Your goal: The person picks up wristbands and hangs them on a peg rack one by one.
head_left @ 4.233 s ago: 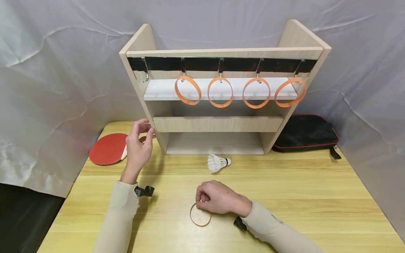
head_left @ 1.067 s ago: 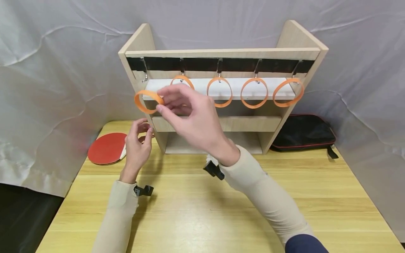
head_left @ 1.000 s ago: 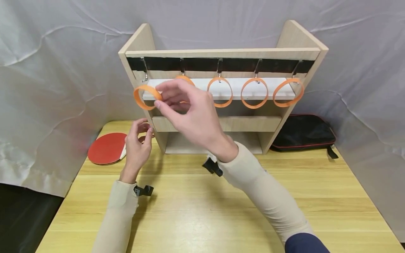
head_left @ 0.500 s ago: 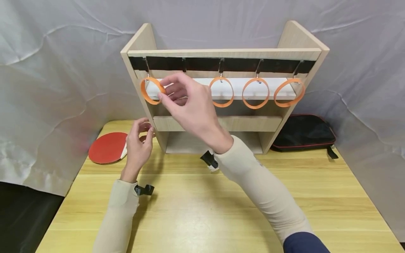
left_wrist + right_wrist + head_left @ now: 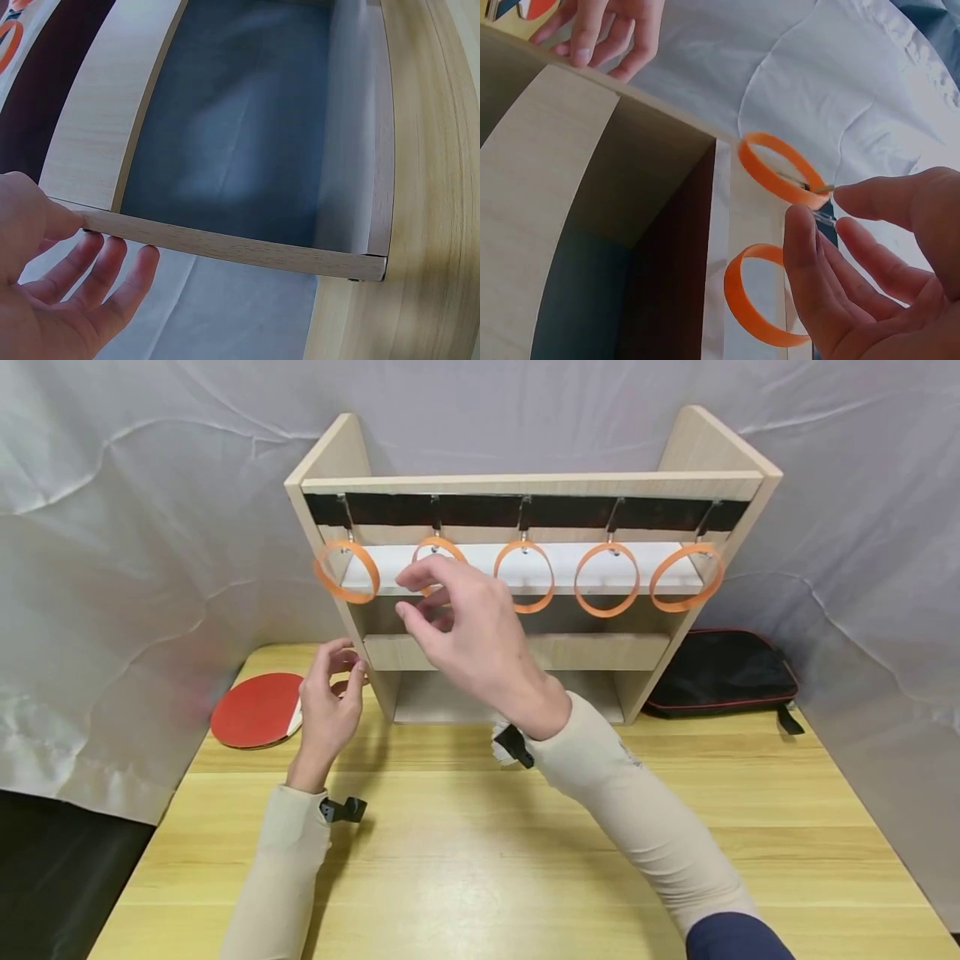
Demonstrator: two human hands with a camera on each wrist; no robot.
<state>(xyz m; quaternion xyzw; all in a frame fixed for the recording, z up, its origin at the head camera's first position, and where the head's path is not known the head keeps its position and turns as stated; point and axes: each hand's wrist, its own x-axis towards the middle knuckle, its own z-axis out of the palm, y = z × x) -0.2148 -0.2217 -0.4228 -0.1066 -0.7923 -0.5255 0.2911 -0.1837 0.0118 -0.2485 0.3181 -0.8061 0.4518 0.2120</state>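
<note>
An orange ring [image 5: 347, 572] hangs on the leftmost hook of the wooden shelf [image 5: 517, 653]; the other hooks each bear a similar ring, such as the one by the middle hook [image 5: 523, 577]. Just right of the leftmost ring, my right hand [image 5: 480, 635] is raised with thumb and fingers bent but apart, holding nothing. It partly covers the second ring [image 5: 438, 545]. The right wrist view shows a gap between those fingers and the nearest ring [image 5: 784, 169]. My left hand [image 5: 330, 710] touches the shelf's left side panel [image 5: 232, 246] with thumb and fingertips.
A red table tennis bat [image 5: 257, 710] lies left of my left hand. Beyond the shelf's right side lies a black zipped case [image 5: 723, 672]. A white shuttlecock [image 5: 501, 750] is mostly hidden behind my right wrist. Grey cloth [image 5: 150, 568] surrounds the wooden table [image 5: 450, 860].
My right hand lifted an orange ring from the table, brought it up to the leftmost hook, let go and drew back slightly rightward. My left hand stays at the shelf's side.
</note>
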